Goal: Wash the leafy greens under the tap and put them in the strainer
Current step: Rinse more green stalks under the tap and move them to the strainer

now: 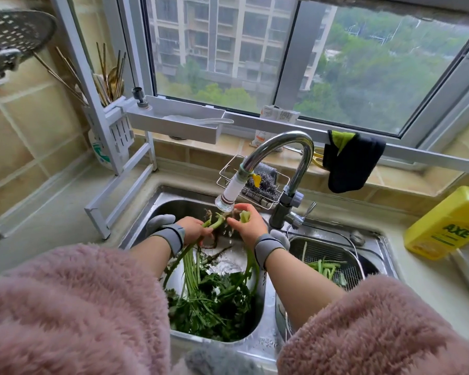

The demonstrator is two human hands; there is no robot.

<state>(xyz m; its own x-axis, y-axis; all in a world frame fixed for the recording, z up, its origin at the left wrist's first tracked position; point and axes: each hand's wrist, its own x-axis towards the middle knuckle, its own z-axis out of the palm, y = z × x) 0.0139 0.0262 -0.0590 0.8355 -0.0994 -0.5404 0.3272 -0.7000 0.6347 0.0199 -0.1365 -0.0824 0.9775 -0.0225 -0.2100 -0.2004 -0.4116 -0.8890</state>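
My left hand [195, 229] grips a bunch of leafy greens [214, 296] by the stalks near the roots, right under the tap's white spout [229, 194]. My right hand [248, 224] pinches a pale green stalk end beside the roots. Water drips from the spout onto the roots. The stalks hang down and the dark leaves lie in the left sink basin [157, 209]. The metal strainer [328, 246] sits in the right basin and holds a few green stalks [324, 267].
A yellow detergent bottle [444, 224] lies on the counter at right. A wire sponge rack [257, 182] hangs behind the tap. A dark cloth [349, 163] drapes over the white rail. A chopstick holder [111, 104] stands on the white shelf at left.
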